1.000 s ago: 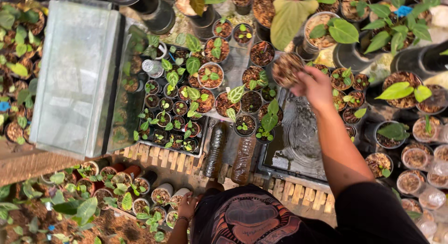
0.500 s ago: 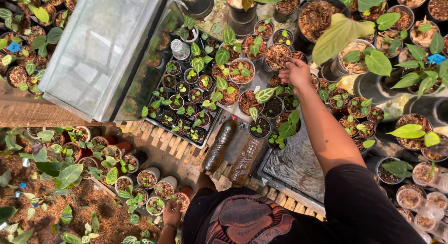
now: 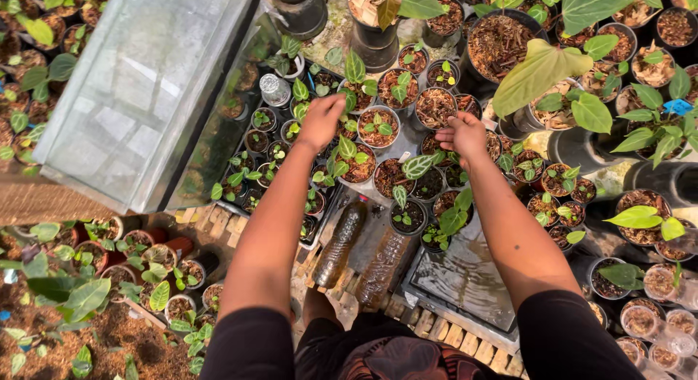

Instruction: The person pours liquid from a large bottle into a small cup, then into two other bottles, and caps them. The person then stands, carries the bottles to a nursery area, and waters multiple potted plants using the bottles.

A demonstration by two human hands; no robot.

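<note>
At the near edge of the wooden slat bench (image 3: 218, 221), two brown plastic bottles (image 3: 358, 253) lie side by side. Beyond them, both arms reach over a black tray (image 3: 465, 278) of small potted seedlings. The left hand (image 3: 320, 122), fingers curled downward, hovers over one seedling pot (image 3: 354, 162). The right hand (image 3: 463, 135), fingers bent together, touches a bark-filled pot (image 3: 435, 107).
</note>
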